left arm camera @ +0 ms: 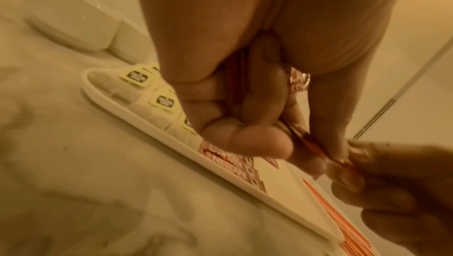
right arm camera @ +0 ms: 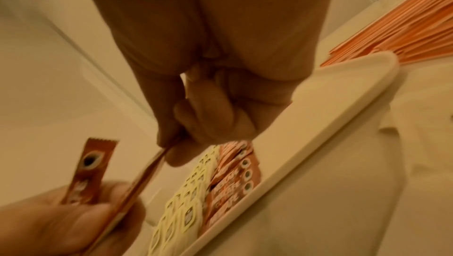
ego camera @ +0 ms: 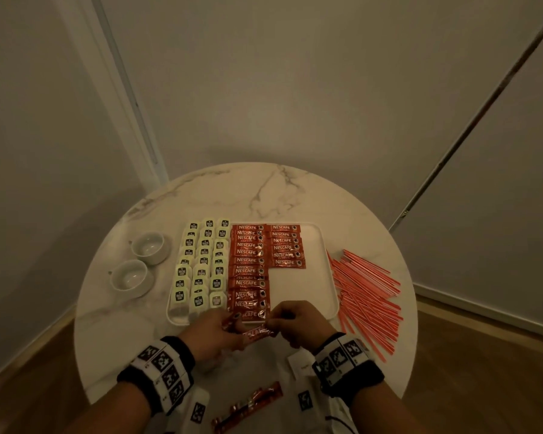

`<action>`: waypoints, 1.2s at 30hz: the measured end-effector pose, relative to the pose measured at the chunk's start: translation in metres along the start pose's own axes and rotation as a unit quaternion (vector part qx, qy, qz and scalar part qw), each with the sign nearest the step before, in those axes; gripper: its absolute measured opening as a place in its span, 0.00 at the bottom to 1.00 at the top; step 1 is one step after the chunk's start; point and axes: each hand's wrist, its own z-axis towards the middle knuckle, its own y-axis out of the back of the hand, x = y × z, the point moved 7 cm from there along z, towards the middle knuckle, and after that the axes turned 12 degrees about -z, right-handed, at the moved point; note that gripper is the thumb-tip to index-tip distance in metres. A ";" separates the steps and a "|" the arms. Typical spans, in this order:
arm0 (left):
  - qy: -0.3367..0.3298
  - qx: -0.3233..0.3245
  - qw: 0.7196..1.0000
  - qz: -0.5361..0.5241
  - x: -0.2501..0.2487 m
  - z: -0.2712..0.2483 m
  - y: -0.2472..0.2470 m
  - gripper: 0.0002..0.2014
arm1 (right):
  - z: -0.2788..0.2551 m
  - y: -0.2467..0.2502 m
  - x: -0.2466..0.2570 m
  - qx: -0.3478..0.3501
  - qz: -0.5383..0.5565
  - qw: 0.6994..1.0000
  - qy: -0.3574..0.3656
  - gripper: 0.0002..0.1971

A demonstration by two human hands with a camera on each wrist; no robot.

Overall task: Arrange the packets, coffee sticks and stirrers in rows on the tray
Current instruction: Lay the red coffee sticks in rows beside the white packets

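Observation:
A white tray [ego camera: 298, 292] on the round marble table holds three columns of pale tea packets [ego camera: 201, 261] and two columns of red coffee sticks [ego camera: 248, 267]. At the tray's near edge my left hand [ego camera: 213, 332] grips a few coffee sticks [right arm camera: 90, 165]. My right hand [ego camera: 292, 324] pinches the end of one of those held sticks [right arm camera: 144, 175] between thumb and fingers. In the left wrist view the left hand [left arm camera: 294, 143] has its fingers curled round the sticks [left arm camera: 300, 81]. Red stirrers [ego camera: 367, 296] lie piled on the table right of the tray.
Two white cups [ego camera: 149, 247] [ego camera: 129, 277] stand left of the tray. A joined strip of coffee sticks [ego camera: 248, 405] lies at the table's front edge. The tray's right half is bare below the short second column [ego camera: 286, 245]. Walls close in behind.

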 end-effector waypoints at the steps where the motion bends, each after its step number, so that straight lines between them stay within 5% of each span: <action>1: 0.002 -0.006 1.000 0.004 0.001 0.002 0.004 0.04 | 0.001 0.003 -0.002 0.004 0.006 1.000 0.001 0.03; 4: 0.001 -0.053 0.998 -0.030 0.002 0.008 0.018 0.00 | 0.009 0.017 -0.005 -0.012 0.029 0.999 -0.002 0.04; 11: -0.020 -0.186 0.972 -0.142 0.003 0.007 0.053 0.06 | 0.044 0.082 -0.039 -0.181 0.160 0.967 -0.084 0.08; 17: -0.005 -0.179 0.963 -0.202 0.015 0.007 0.060 0.07 | 0.068 0.104 -0.049 -0.242 0.090 0.959 -0.118 0.07; 30: 0.009 -0.160 0.965 -0.210 0.023 0.005 0.061 0.09 | 0.095 0.097 -0.052 -0.240 -0.082 0.954 -0.162 0.11; 36: 0.011 -0.158 0.963 -0.217 0.028 0.006 0.063 0.09 | 0.077 0.092 -0.038 -0.259 -0.235 0.920 -0.176 0.17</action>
